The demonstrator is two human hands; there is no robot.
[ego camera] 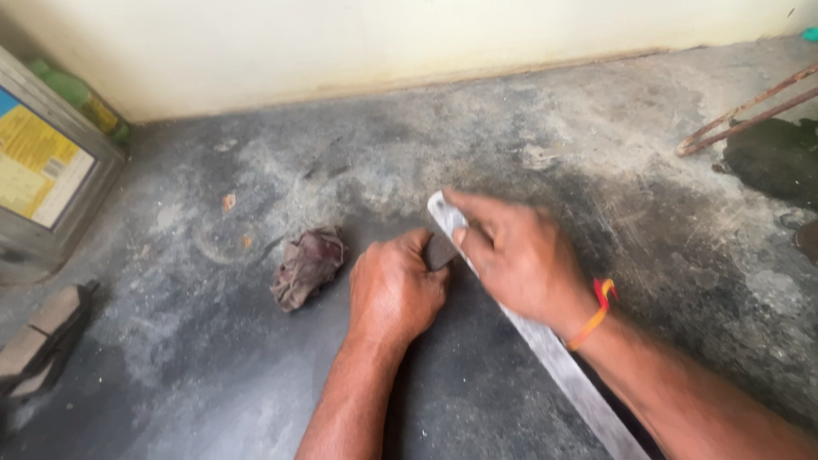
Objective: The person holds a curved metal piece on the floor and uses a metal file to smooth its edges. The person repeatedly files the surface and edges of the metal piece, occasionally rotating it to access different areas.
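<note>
At the far left stands one square metal tin [47, 166] with a yellow and blue label, two green bottles [72, 94] behind it. One crumpled rag [307, 266] lies on the floor [213, 358]. The left hand [394, 290] is closed round a small dark block [440, 251] touching the single long steel ruler [545, 345], which the right hand [515, 255] presses flat on the floor.

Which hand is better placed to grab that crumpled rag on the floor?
Probably the left hand. It lies right beside the crumpled rag, with only bare floor between. The right hand is farther off, pressing down on the long metal strip, and would have to cross over the left.
</note>
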